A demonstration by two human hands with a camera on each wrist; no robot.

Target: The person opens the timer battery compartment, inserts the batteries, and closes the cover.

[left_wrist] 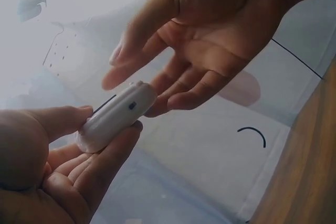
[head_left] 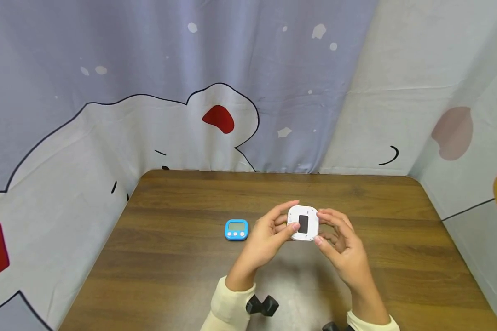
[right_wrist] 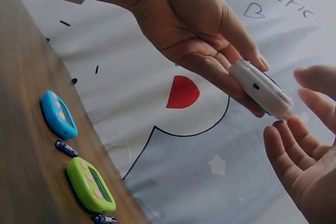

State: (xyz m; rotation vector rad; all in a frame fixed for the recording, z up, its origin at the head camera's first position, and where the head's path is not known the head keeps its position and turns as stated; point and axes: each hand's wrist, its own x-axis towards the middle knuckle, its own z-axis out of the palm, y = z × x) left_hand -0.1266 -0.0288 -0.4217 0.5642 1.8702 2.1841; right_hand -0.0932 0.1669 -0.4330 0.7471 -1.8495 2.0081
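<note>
A white, rounded-square digital timer, with a dark rectangle on the face turned up, is held above the table. My left hand pinches it between thumb and fingers, the thumb lying across that face. At its other side is my right hand, thumb and fingers spread around the edge without gripping. In the left wrist view the white timer shows edge-on with a small dark slot. The right wrist view shows a gap between my right thumb and the timer; whether a fingertip touches its lower edge, I cannot tell.
On the wooden table lies a blue timer. A green timer and two small batteries, one battery between the timers and another battery beyond the green one, show in the right wrist view. Patterned curtain borders the table.
</note>
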